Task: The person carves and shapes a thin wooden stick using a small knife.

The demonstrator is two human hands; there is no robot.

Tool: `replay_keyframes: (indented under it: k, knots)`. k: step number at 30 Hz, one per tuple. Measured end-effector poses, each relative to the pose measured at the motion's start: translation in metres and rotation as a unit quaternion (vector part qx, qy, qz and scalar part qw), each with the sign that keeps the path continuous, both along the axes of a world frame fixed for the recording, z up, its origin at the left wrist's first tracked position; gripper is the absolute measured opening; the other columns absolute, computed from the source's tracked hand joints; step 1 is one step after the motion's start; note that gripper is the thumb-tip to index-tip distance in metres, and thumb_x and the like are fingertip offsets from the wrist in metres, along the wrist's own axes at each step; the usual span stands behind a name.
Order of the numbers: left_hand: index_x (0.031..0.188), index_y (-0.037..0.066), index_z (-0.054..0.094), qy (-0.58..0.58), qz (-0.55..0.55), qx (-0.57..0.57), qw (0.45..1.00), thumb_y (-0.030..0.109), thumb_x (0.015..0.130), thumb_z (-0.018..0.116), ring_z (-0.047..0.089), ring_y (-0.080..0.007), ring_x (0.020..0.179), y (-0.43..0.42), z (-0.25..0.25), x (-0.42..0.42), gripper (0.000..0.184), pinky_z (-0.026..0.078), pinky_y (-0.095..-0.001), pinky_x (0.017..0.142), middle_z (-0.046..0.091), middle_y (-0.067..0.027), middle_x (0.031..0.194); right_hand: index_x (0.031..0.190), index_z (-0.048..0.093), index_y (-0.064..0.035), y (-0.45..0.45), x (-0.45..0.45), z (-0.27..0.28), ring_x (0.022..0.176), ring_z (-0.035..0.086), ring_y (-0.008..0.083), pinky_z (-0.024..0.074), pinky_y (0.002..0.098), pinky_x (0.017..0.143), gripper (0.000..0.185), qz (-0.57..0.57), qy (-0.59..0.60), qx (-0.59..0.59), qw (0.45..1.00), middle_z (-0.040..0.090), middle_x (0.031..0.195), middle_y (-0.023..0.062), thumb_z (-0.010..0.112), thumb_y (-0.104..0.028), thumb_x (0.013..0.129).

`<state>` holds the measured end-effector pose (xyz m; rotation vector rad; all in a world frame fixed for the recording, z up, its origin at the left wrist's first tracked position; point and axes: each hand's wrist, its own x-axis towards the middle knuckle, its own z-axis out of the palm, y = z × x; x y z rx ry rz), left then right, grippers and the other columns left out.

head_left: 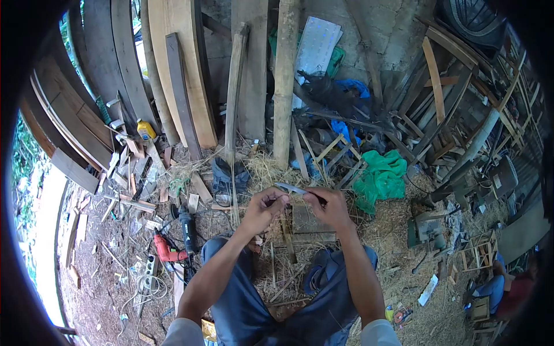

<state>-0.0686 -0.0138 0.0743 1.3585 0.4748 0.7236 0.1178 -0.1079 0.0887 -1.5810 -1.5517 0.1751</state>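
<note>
My right hand (329, 206) is closed around the dark handle of a knife. The knife's grey blade (291, 188) points left and passes just above the fingertips of my left hand (266, 209). My left hand is closed, thumb against curled fingers, in front of my right hand. Whatever it pinches is too small or too hidden to name. Both hands are raised over my knees. Below them lie a flat wooden block (313, 220) and some thin strips on the littered ground.
A red power drill (167, 248), a dark angle grinder (187, 230) and a power strip (150, 271) lie at left. Planks (179, 69) and a bamboo pole (285, 81) stand ahead. A green plastic bag (381, 179) lies right. Another person (511, 288) sits far right.
</note>
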Motion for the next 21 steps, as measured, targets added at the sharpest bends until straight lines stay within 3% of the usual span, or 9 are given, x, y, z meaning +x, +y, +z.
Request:
replay_keyframes:
  k: [2,4,7,9,13,16,18,21]
  knots:
    - [0.089,0.001,0.058,-0.008,-0.001,-0.011,1.0,0.014,0.092,0.058,0.042,-0.004,0.051,0.003,0.0,0.0,0.013,0.032,-0.0206,0.046,0.053,0.0012,0.066,0.092,0.069,-0.0025,0.005,0.01,-0.007,0.064,0.065,0.0276,0.0483,0.0325,0.056,0.015,-0.002,-0.008,0.008,1.0,0.068,0.083,0.0142,0.063,-0.015,0.085]
    - [0.09,0.001,0.058,-0.017,-0.004,-0.023,1.0,0.013,0.092,0.058,0.042,-0.0042,0.051,0.0,0.002,-0.004,0.013,0.031,-0.0209,0.045,0.053,0.0012,0.066,0.093,0.068,-0.0026,0.005,0.028,-0.018,0.069,0.066,0.0292,0.0491,0.0328,0.061,0.018,-0.093,0.062,0.031,0.993,0.067,0.083,0.0156,0.06,-0.018,0.088]
    - [0.091,0.0,0.058,-0.016,-0.022,-0.009,1.0,0.013,0.092,0.058,0.04,-0.0043,0.05,-0.002,0.007,-0.013,0.014,0.029,-0.021,0.042,0.051,0.0011,0.066,0.095,0.068,-0.0025,-0.005,0.066,-0.012,0.073,0.066,0.0275,0.0487,0.0334,0.063,0.022,-0.192,0.05,0.021,0.98,0.067,0.083,0.0164,0.057,-0.021,0.091]
    - [0.091,0.0,0.058,-0.041,0.001,-0.091,0.995,0.014,0.093,0.057,0.039,-0.0043,0.049,0.002,0.003,-0.01,0.015,0.027,-0.0208,0.039,0.05,0.0009,0.066,0.096,0.067,-0.0024,-0.008,0.058,-0.021,0.073,0.066,0.0267,0.0482,0.0332,0.062,0.024,-0.168,0.052,0.041,0.984,0.067,0.082,0.0163,0.055,-0.022,0.092]
    - [0.093,0.001,0.059,-0.029,-0.007,-0.108,0.994,0.014,0.094,0.055,0.041,-0.0032,0.05,0.002,0.011,0.001,0.014,0.029,-0.02,0.041,0.05,0.0009,0.067,0.093,0.067,-0.0032,-0.013,0.005,-0.007,0.063,0.064,0.027,0.0467,0.0339,0.058,0.023,-0.083,0.068,0.036,0.994,0.065,0.077,0.0148,0.057,-0.023,0.091]
    - [0.092,0.001,0.059,-0.03,-0.006,-0.07,0.997,0.013,0.093,0.055,0.042,-0.003,0.051,0.0,0.003,0.012,0.013,0.03,-0.0197,0.042,0.052,0.0005,0.068,0.093,0.068,-0.005,-0.005,-0.021,-0.008,0.061,0.063,0.0278,0.0469,0.0346,0.056,0.019,-0.036,-0.017,0.039,0.998,0.066,0.078,0.0138,0.06,-0.021,0.088]
    - [0.091,0.001,0.06,-0.037,0.05,0.017,0.998,0.013,0.093,0.055,0.043,-0.0029,0.052,-0.002,-0.009,0.016,0.013,0.032,-0.0199,0.043,0.055,0.0,0.068,0.092,0.068,-0.006,-0.003,-0.02,-0.01,0.06,0.063,0.0285,0.0472,0.035,0.055,0.017,-0.039,-0.029,0.042,0.998,0.066,0.078,0.013,0.061,-0.02,0.087]
    - [0.091,0.0,0.061,-0.011,0.043,0.033,0.998,0.013,0.093,0.056,0.046,-0.0036,0.054,0.002,-0.015,0.012,0.014,0.035,-0.0203,0.047,0.057,-0.0004,0.069,0.092,0.069,-0.0078,-0.006,-0.019,-0.006,0.06,0.062,0.0292,0.0477,0.0357,0.054,0.014,-0.041,-0.049,0.035,0.997,0.067,0.079,0.0116,0.062,-0.019,0.086]
